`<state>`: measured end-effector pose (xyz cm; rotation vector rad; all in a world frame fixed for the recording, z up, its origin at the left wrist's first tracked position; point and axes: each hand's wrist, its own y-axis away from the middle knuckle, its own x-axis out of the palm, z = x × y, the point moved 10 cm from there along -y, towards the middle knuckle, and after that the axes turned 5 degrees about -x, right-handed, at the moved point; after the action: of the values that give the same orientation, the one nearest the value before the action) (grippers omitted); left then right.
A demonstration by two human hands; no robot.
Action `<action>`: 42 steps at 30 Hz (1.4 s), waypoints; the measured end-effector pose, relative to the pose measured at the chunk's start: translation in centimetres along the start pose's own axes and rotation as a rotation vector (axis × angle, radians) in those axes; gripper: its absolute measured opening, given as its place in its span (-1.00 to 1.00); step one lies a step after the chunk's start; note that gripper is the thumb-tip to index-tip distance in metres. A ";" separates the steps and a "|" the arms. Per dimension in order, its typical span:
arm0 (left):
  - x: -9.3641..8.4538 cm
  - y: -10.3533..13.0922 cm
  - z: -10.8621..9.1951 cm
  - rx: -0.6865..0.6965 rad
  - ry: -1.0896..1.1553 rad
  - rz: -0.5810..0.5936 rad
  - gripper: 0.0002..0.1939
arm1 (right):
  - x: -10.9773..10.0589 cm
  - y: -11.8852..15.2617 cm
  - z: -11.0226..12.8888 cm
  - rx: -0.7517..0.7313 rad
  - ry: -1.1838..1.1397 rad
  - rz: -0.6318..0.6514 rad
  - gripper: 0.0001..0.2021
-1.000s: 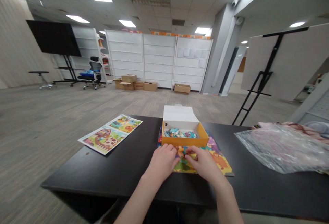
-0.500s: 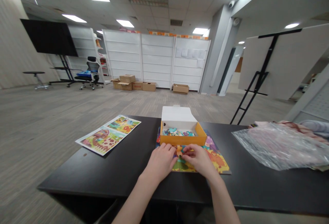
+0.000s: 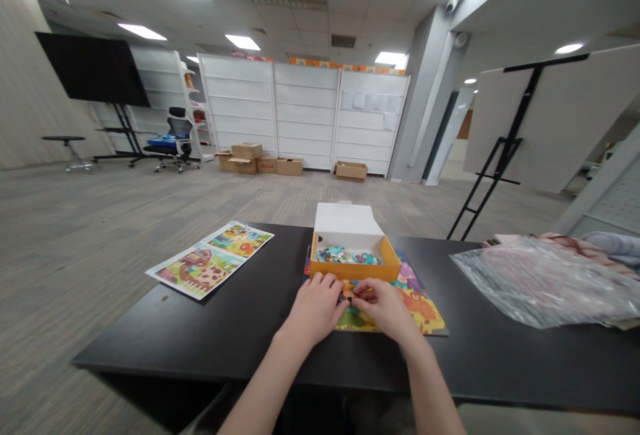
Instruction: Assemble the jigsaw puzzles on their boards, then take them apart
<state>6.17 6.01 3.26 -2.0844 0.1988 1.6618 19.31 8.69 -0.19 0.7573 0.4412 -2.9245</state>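
Note:
A colourful puzzle sheet (image 3: 424, 308) lies on the black table, with an open yellow box (image 3: 356, 270) standing on its far part. Loose puzzle pieces (image 3: 345, 256) fill the bottom of the box, whose white lid is folded back. My left hand (image 3: 319, 305) rests on the sheet's left part, fingers curved and close together; whether anything is under them is hidden. From the right, my right hand (image 3: 383, 305) pinches at a small orange piece (image 3: 349, 294) between the two hands, just in front of the box.
A printed picture sheet (image 3: 210, 260) lies at the table's left. Clear plastic bags with cloth (image 3: 545, 282) cover the right side. Beyond the black table (image 3: 200, 342) stand cardboard boxes (image 3: 246, 158), white shelves and an easel-like stand (image 3: 500, 155).
The right hand's fingertips have moved slightly left and closed in on the orange piece. The left hand has barely moved, and the view has shifted a little.

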 end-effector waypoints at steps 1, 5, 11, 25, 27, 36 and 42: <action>0.0 0.0 0.0 0.003 -0.001 0.001 -0.71 | 0.0 0.0 0.1 -0.001 -0.007 0.000 -0.87; 0.1 -0.2 -0.1 0.011 0.002 -0.002 -0.73 | -0.2 -0.1 0.4 -0.007 -0.057 -0.009 -0.84; 0.1 -0.2 0.0 0.027 0.055 -0.003 -0.78 | 0.2 -0.2 -0.1 -0.012 -0.153 -0.019 -0.79; -0.7 0.1 0.0 0.041 0.164 0.011 -0.66 | 0.0 0.0 -0.6 0.091 -0.301 0.015 -0.70; -1.0 0.1 0.0 0.045 0.227 0.030 -0.65 | -0.2 0.4 -0.4 0.121 -0.357 0.050 -0.65; -2.4 0.5 5.7 -0.139 0.494 0.108 -0.81 | -6.0 -1.6 3.2 -0.005 -0.434 -0.268 -0.57; -2.6 1.2 8.6 -0.238 0.281 0.104 -0.89 | -5.7 -6.0 4.5 -0.073 -0.129 -0.277 -0.69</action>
<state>-2.57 8.27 4.05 -2.5257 0.2109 1.5057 21.29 13.15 7.92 0.5314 0.6864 -3.1645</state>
